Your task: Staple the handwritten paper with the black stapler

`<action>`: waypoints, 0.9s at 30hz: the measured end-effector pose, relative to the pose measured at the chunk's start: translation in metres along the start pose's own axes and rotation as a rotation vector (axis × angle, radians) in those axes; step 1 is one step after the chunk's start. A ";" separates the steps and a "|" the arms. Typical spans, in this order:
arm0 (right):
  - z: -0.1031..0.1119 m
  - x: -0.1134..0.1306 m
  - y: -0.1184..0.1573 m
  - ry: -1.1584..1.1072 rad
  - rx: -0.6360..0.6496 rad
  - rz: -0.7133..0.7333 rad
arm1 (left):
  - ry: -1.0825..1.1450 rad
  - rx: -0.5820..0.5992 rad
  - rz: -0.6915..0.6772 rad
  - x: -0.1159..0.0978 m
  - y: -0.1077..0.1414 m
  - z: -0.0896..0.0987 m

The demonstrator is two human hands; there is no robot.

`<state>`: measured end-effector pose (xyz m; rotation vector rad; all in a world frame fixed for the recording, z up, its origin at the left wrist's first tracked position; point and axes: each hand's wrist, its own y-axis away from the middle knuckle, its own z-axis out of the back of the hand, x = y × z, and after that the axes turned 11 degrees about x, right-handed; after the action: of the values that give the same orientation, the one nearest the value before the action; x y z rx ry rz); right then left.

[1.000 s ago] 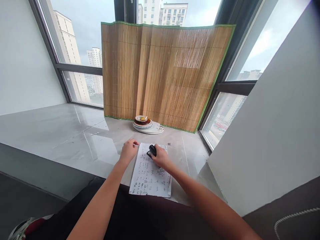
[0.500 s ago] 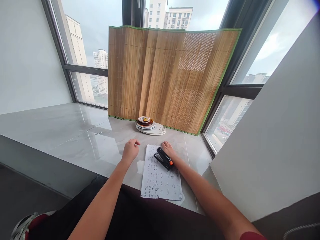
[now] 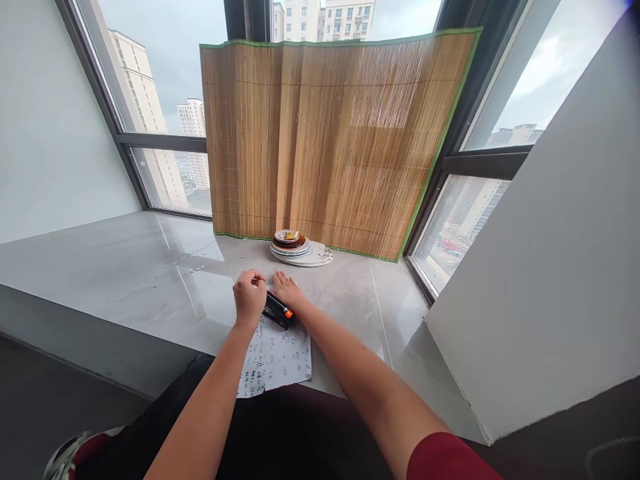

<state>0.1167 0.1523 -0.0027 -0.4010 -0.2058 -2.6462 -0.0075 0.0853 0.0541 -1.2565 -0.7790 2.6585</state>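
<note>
A sheet of paper (image 3: 281, 357) covered in handwriting lies on the pale tiled ledge near its front edge. On it rests a black stapler (image 3: 278, 311) with an orange part at its near end. My left hand (image 3: 250, 297) is at the stapler's far left end with its fingers curled; whatever they may hold is too small to make out. Just beyond the stapler, my right hand (image 3: 289, 289) lies flat with fingers stretched forward, its wrist beside the stapler and the paper's right side.
A stack of plates (image 3: 291, 248) stands on the ledge (image 3: 345, 300) beyond my hands. Behind it a green-edged bamboo mat (image 3: 320, 147) leans against the windows. Grey wall surfaces rise at left and right.
The paper, stapler and my right hand have shifted left. My left hand has come up against the stapler's far end and now covers part of the paper.
</note>
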 end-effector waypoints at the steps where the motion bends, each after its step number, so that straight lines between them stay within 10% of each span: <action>1: -0.001 -0.003 0.003 0.000 -0.011 -0.007 | 0.000 -0.002 0.000 0.000 0.000 0.000; 7: -0.004 -0.040 0.048 0.016 -0.084 -0.161 | -0.022 0.114 0.077 0.004 0.002 -0.002; 15: 0.016 -0.099 0.107 0.110 -0.076 -0.261 | 0.000 0.649 -0.137 0.000 0.013 -0.017; 21: 0.046 -0.089 0.132 -0.185 -0.332 -0.124 | 0.016 1.062 -0.297 -0.001 0.021 -0.010; 27: 0.045 -0.072 0.183 -0.268 -0.131 0.132 | -0.029 1.058 -0.254 0.002 0.023 -0.010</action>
<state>0.2732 0.0293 0.0315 -0.7863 -0.0854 -2.4771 0.0013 0.0705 0.0362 -0.7373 0.4396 2.2643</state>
